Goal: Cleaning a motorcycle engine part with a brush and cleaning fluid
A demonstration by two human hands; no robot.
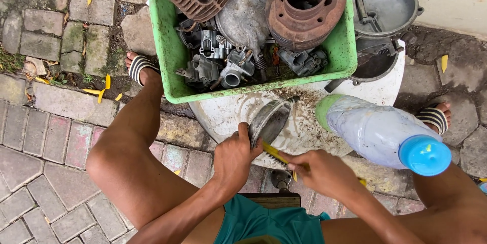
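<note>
Head view: the left hand (234, 153) grasps a curved grey metal cover (270, 121) on the round white counter (233, 114). The right hand (320, 172) grips a yellow-handled brush (278, 155). The tilted plastic bottle (378, 131) may roll off if bumped.

Grimy metal cover being held and brushed

The curved grey metal cover (269, 122) is standing on edge, tilted, over a dirty white round surface, gripped at its lower end. The yellow-handled brush (276, 155) is lying across its lower edge, dark bristles touching the metal.
</note>
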